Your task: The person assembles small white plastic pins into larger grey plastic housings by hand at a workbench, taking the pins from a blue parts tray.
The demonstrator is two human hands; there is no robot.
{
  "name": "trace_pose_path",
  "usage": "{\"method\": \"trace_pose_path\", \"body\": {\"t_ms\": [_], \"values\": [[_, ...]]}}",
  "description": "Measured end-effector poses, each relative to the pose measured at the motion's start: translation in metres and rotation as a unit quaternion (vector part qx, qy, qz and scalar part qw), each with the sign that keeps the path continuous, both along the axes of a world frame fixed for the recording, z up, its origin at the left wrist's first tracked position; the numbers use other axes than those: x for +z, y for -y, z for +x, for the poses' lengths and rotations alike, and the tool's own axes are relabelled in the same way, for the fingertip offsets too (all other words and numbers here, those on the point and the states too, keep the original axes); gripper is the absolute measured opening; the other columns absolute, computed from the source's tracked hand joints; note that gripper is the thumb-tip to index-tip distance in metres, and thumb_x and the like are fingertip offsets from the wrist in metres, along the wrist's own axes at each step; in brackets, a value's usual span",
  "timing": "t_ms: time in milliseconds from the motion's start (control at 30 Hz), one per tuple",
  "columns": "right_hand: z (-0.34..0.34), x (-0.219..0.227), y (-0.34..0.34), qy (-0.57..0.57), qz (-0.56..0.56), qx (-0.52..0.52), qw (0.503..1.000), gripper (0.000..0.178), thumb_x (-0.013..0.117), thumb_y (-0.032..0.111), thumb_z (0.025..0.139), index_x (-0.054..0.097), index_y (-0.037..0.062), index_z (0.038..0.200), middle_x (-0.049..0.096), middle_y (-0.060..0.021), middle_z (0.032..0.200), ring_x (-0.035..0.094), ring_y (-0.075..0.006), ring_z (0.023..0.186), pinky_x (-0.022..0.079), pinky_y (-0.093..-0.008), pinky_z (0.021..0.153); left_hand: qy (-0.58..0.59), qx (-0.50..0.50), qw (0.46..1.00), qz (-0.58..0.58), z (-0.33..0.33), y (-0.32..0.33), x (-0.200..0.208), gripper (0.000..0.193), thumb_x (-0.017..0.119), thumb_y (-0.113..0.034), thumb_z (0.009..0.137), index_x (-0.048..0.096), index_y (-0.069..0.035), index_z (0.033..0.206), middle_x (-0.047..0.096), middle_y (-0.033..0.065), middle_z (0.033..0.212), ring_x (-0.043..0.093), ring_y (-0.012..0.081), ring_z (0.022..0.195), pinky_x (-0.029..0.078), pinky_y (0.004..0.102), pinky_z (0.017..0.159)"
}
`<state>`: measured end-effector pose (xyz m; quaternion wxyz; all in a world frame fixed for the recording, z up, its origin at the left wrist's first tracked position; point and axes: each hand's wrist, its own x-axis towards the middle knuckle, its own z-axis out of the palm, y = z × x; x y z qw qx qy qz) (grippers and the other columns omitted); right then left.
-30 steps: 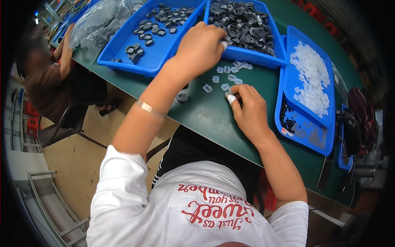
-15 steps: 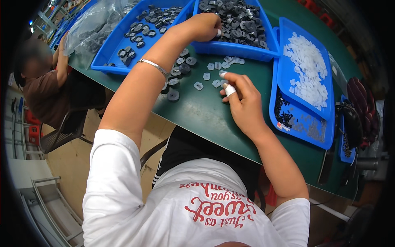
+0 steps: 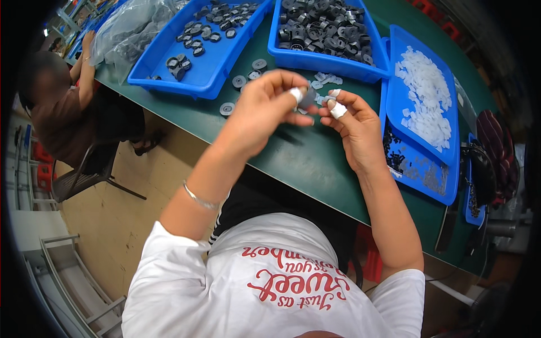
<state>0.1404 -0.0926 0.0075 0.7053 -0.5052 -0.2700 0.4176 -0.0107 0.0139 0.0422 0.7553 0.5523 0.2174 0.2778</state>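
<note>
My left hand (image 3: 265, 110) pinches a grey round plastic part (image 3: 307, 100) between its thumb and fingers, slightly blurred by motion. Close beside it, my right hand (image 3: 356, 127) grips a small white translucent plate (image 3: 325, 101) at its fingertips. The two pieces almost meet above the green table; I cannot tell whether they touch. White tape wraps some of my fingertips. Just behind the hands lie several loose white plates (image 3: 322, 77). Grey round parts (image 3: 227, 109) lie on the table to the left, some partly hidden by my left hand.
A blue bin (image 3: 327, 66) heaped with grey parts stands at the back. Another blue bin (image 3: 174, 89) at left holds spaced-out round parts. On the right, a blue tray (image 3: 438, 65) of white plates overlaps a lower tray (image 3: 445, 194) with small black pieces. A person (image 3: 53, 121) sits far left.
My left hand has come back from the rear bin to the front of my body with a grey round part. My right hand has lifted slightly to the right and meets it.
</note>
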Motion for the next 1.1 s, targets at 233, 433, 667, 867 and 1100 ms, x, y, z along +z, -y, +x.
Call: {"method": "trace_pose_path", "body": {"t_ms": [233, 433, 667, 867, 1100], "values": [[-0.002, 0.005, 0.002, -0.003, 0.001, 0.034, 0.999, 0.024, 0.059, 0.004, 0.091, 0.058, -0.003, 0.113, 0.063, -0.0105, 0.103, 0.064, -0.0174, 0.091, 0.054, -0.0272, 0.08, -0.016, 0.043, 0.999, -0.026, -0.009, 0.028, -0.04, 0.03, 0.049, -0.001, 0.094, 0.052, 0.007, 0.122, 0.056, 0.0119, 0.116, 0.064, 0.0181, 0.093, 0.055, 0.0289, 0.088], [-0.005, 0.005, 0.005, 0.059, -0.012, 0.043, 0.997, 0.021, 0.06, 0.004, 0.09, 0.058, -0.0015, 0.11, 0.062, -0.0097, 0.104, 0.063, -0.0164, 0.091, 0.053, -0.0271, 0.08, -0.021, 0.033, 0.999, -0.035, -0.008, 0.031, -0.039, 0.032, 0.051, 0.001, 0.092, 0.054, 0.003, 0.124, 0.055, 0.0069, 0.105, 0.06, 0.0153, 0.103, 0.053, 0.0268, 0.088], [-0.007, 0.005, 0.008, 0.043, 0.011, 0.055, 0.997, 0.02, 0.062, 0.004, 0.088, 0.059, 0.0007, 0.108, 0.061, -0.0067, 0.098, 0.062, -0.0131, 0.089, 0.051, -0.0245, 0.074, -0.071, 0.064, 0.981, 0.168, -0.001, 0.032, -0.049, 0.035, 0.051, 0.001, 0.09, 0.057, -0.006, 0.124, 0.053, 0.0041, 0.097, 0.059, 0.011, 0.088, 0.05, 0.0227, 0.078], [-0.012, 0.011, 0.009, 0.105, -0.032, 0.03, 0.993, 0.014, 0.064, 0.003, 0.088, 0.062, 0.0008, 0.102, 0.064, -0.0052, 0.094, 0.061, -0.0099, 0.085, 0.049, -0.0208, 0.07, 0.04, 0.079, 0.994, -0.062, 0.008, 0.041, -0.04, 0.036, 0.05, 0.003, 0.09, 0.052, 0.003, 0.125, 0.054, 0.0065, 0.096, 0.059, 0.011, 0.083, 0.05, 0.024, 0.077], [-0.016, 0.008, 0.01, 0.206, -0.044, -0.034, 0.977, 0.012, 0.063, 0.003, 0.088, 0.061, -0.0002, 0.099, 0.064, -0.0031, 0.091, 0.059, -0.0077, 0.078, 0.047, -0.0207, 0.071, 0.007, 0.042, 0.999, 0.008, 0.009, 0.04, -0.043, 0.042, 0.052, 0.007, 0.086, 0.048, 0.003, 0.127, 0.054, 0.0073, 0.096, 0.06, 0.0135, 0.086, 0.052, 0.0263, 0.082]]}}
